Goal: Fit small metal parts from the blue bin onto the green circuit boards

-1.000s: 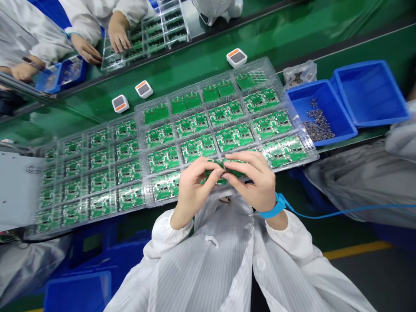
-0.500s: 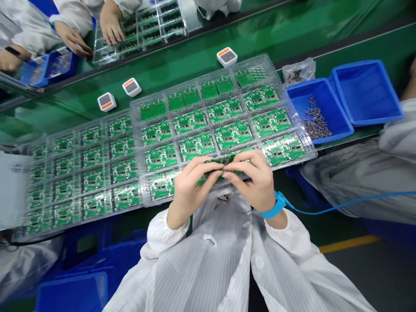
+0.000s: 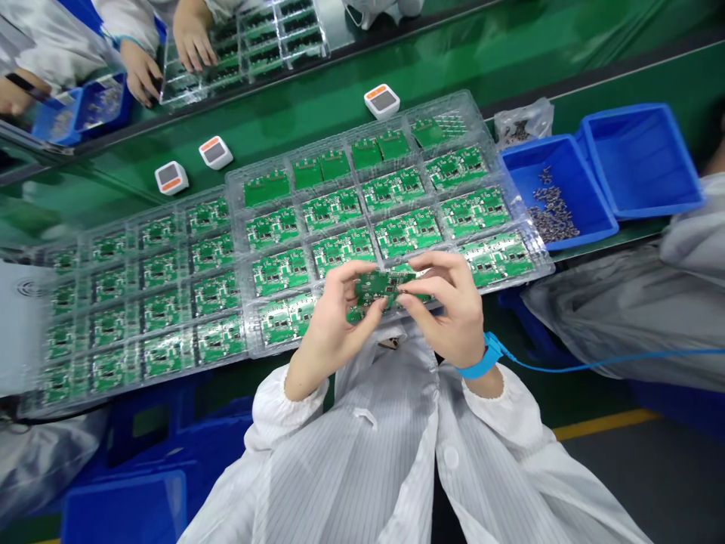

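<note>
My left hand and my right hand together hold a small green circuit board by its edges, just above a clear plastic tray. The board's face is tilted towards me, and my fingers hide part of it. Rows of green circuit boards lie in the tray's pockets, with more in a second clear tray to the left. A blue wrist strap circles my right wrist, and its blue cord runs off to the right.
A blue bin holds small metal parts, beside a second blue bin and a bag of parts. Several small white devices stand on the green belt. Across it, a co-worker's hand rests on another tray.
My hands have turned the board so its face shows towards me, and have lifted it slightly. The whole view has shifted a little.
</note>
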{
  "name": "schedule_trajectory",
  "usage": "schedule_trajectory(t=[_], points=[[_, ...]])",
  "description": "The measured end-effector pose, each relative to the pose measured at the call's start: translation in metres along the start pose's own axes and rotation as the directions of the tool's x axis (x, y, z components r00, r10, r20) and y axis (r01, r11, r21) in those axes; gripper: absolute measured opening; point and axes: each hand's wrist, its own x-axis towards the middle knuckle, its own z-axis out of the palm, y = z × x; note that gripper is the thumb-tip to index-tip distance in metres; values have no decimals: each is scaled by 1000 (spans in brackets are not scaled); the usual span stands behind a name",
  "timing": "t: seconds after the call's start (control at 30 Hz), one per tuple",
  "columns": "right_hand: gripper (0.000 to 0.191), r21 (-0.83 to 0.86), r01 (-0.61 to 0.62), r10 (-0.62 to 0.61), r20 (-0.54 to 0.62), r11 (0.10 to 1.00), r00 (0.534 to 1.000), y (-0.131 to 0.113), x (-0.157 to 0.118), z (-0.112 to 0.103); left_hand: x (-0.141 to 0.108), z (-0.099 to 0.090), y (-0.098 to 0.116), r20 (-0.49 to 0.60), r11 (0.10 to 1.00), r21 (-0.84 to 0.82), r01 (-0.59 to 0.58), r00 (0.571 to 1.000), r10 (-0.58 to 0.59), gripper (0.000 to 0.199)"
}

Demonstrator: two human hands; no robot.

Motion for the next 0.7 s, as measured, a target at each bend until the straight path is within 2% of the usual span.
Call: schedule_trajectory(t=[0.07, 0.13, 0.27, 0.4, 0.5, 0.57, 0.63, 0.7], points=[[7, 43, -27, 26, 17, 999, 1000, 0, 0, 0, 1, 1, 2, -29, 994, -73, 78, 996, -80, 61], [6, 94, -47, 44, 41, 994, 998, 0, 0, 0, 3, 4, 5, -91, 987, -124, 106, 989, -117, 54], [4, 133, -88, 82, 54, 987, 995, -1, -1, 1, 5, 14, 6, -194, 979, -175, 101, 972, -135, 25], [7, 175, -128, 130, -3, 976, 991, -2, -1, 0, 1, 23, 2, -252, 992, -97, 77, 963, -100, 26], [14, 220, -166, 173, -13, 961, 985, -2, 0, 0, 1, 24, 4, -230, 996, -84, -1, 973, -19, 29], [17, 242, -194, 194, 24, 951, 981, -1, 0, 1, 1, 25, 8, -211, 994, -104, -44, 977, 21, 25], [19, 244, -207, 198, 59, 947, 978, -1, -1, 4, 1, 28, 11, -179, 990, -138, -26, 984, 1, 20], [21, 233, -212, 201, 68, 949, 977, -1, -3, 7, 0, 31, 11, -126, 987, -152, 42, 990, -62, 21]])
